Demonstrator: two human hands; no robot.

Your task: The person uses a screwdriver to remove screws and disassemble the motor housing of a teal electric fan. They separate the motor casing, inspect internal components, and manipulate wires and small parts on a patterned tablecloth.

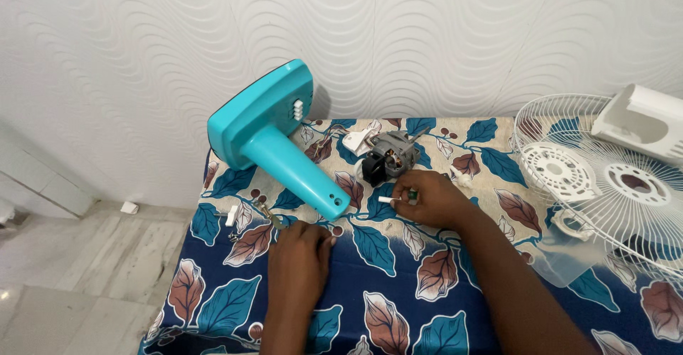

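A small white and green part (398,198) is pinched in the right hand (430,198) beside the motor (390,157); the left hand (299,252) is laid flat, holding nothing, on the table (384,284). A firm pinch is best kept.

White wire fan guard (605,177) at the desk's right edge. Leaf-patterned cloth (384,291) over the desk. Wavy white wall (427,35) behind.

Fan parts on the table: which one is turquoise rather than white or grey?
The fan stand, lying on its side at the table's far left. The wire guard at the right is white, and the motor in the middle is grey.
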